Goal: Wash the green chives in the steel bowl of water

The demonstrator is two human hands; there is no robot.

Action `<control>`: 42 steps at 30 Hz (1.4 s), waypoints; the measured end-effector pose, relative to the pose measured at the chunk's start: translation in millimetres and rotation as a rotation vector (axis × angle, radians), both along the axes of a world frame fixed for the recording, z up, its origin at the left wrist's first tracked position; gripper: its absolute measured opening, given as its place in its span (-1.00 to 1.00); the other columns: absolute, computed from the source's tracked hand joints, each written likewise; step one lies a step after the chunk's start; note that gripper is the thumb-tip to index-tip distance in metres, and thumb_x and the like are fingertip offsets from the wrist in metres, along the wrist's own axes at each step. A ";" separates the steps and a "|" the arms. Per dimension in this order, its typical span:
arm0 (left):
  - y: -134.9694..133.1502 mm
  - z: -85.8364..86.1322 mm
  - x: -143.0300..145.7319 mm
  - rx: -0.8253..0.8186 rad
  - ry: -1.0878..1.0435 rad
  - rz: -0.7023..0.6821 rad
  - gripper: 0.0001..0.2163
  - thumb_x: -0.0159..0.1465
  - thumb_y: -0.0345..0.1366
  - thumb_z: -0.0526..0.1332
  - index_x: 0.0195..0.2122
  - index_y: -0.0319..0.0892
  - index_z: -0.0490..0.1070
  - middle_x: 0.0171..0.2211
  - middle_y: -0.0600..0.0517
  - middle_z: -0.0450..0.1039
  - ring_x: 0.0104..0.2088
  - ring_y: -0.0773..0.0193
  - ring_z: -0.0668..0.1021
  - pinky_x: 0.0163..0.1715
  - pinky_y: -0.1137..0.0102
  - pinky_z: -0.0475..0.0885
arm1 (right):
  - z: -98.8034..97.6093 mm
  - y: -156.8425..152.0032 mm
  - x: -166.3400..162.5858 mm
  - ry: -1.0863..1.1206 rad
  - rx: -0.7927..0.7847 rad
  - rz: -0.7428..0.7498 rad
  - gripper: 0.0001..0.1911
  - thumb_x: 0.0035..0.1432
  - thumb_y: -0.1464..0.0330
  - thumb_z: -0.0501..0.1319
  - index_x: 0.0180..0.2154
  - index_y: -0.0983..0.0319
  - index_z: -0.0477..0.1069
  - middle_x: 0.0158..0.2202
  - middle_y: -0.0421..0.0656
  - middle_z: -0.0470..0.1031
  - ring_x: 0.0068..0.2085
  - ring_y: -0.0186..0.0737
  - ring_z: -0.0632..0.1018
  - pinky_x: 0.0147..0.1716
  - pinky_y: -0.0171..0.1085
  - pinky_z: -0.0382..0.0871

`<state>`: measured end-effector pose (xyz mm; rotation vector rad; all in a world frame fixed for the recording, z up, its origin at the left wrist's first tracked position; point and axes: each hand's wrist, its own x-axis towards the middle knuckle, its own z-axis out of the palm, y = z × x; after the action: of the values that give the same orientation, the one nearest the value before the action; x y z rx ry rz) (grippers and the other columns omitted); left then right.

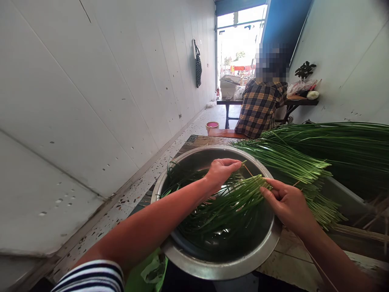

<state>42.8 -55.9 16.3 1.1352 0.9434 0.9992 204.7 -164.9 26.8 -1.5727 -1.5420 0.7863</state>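
A wide steel basin [194, 265] stands in front of me with long green chives [225, 202] lying in it. Over the basin's far side, my left hand [221, 172] pinches the pale end of a chive stalk between thumb and finger. My right hand [284, 198], at the basin's right rim, has its thumb and fingers closed at the cut ends of the chives. A thin tan strand [248, 169] runs between the two hands. Whether the right hand grips stalks or this strand is hard to make out.
Bundled chives [291, 160] are heaped to the right of the basin, with a larger pile [343, 138] behind. A person in a plaid shirt [258, 105] sits ahead at a table [304, 102]. A pink-topped bucket [212, 126] is on the floor. A pale wall [121, 81] runs along the left.
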 end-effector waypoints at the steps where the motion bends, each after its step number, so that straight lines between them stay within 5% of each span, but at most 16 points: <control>1: -0.2 0.3 -0.1 0.011 0.008 0.003 -0.78 -0.08 -0.26 0.42 -0.42 -0.25 0.59 -0.45 -0.02 0.54 -0.38 0.33 0.48 -0.16 0.31 0.32 | 0.1 -0.3 0.1 0.003 -0.004 0.003 -0.57 0.10 0.18 0.14 -0.10 0.32 0.48 -0.68 -0.30 0.31 -0.65 -0.40 0.27 -0.69 -0.40 0.11; 10: -1.9 -3.2 1.7 0.023 -0.002 -0.011 -0.71 -0.10 -0.19 0.43 -0.39 -0.26 0.59 -0.43 -0.04 0.55 -0.39 0.32 0.49 -0.19 0.32 0.35 | 0.4 -0.2 -0.9 0.013 0.012 -0.012 -0.57 0.10 0.17 0.15 -0.10 0.30 0.49 -0.58 -0.22 0.50 -0.56 -0.27 0.48 -0.59 -0.36 0.33; 16: -5.6 -2.4 2.9 0.024 0.008 -0.036 -0.70 -0.10 -0.18 0.43 -0.39 -0.26 0.59 -0.43 -0.05 0.55 -0.40 0.32 0.48 -0.24 0.34 0.36 | 0.9 1.8 -2.3 0.014 0.036 0.005 -0.58 0.13 0.15 0.13 -0.10 0.28 0.48 -0.54 -0.19 0.53 -0.53 -0.26 0.50 -0.58 -0.36 0.33; 23: -19.9 13.6 0.8 0.149 0.126 -0.228 -0.79 -0.01 -0.19 0.36 -0.44 -0.24 0.59 -0.40 -0.05 0.55 -0.38 0.28 0.50 -0.31 0.39 0.38 | 1.2 1.7 -3.0 -0.020 0.052 -0.069 -0.48 0.12 0.13 0.11 0.00 0.33 0.42 -0.71 -0.31 0.30 -0.66 -0.35 0.33 -0.69 -0.38 0.16; 26: -13.0 17.8 -4.0 0.147 0.135 -0.271 -0.76 0.04 -0.16 0.32 -0.37 -0.23 0.60 -0.42 -0.04 0.55 -0.40 0.29 0.50 -0.31 0.39 0.39 | 1.9 0.9 -2.6 0.017 0.037 -0.042 -0.49 0.11 0.13 0.11 -0.03 0.33 0.43 -0.65 -0.28 0.36 -0.62 -0.35 0.35 -0.66 -0.38 0.19; 37: 20.5 -0.4 -20.1 0.335 0.428 0.125 -0.83 0.07 -0.30 0.27 -0.33 -0.17 0.60 -0.42 0.00 0.56 -0.42 0.28 0.50 -0.30 0.42 0.37 | -14.0 3.2 2.7 0.057 0.077 -0.131 -0.51 0.03 0.11 0.18 -0.13 0.35 0.48 -0.72 -0.34 0.14 -0.70 -0.43 0.17 -0.75 -0.40 0.03; 42: 25.0 -5.4 -29.5 0.231 0.586 -0.263 -0.80 -0.10 -0.10 0.39 -0.59 -0.12 0.55 -0.63 0.07 0.46 -0.53 0.28 0.46 -0.42 0.45 0.33 | -13.1 3.1 4.4 0.073 0.054 -0.116 -0.51 0.05 0.13 0.19 -0.09 0.34 0.47 -0.70 -0.31 0.21 -0.66 -0.40 0.24 -0.70 -0.40 0.11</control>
<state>13.3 -30.9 10.9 1.7526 1.1138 0.5727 209.1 -161.8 13.7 -1.5619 -1.3961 0.7232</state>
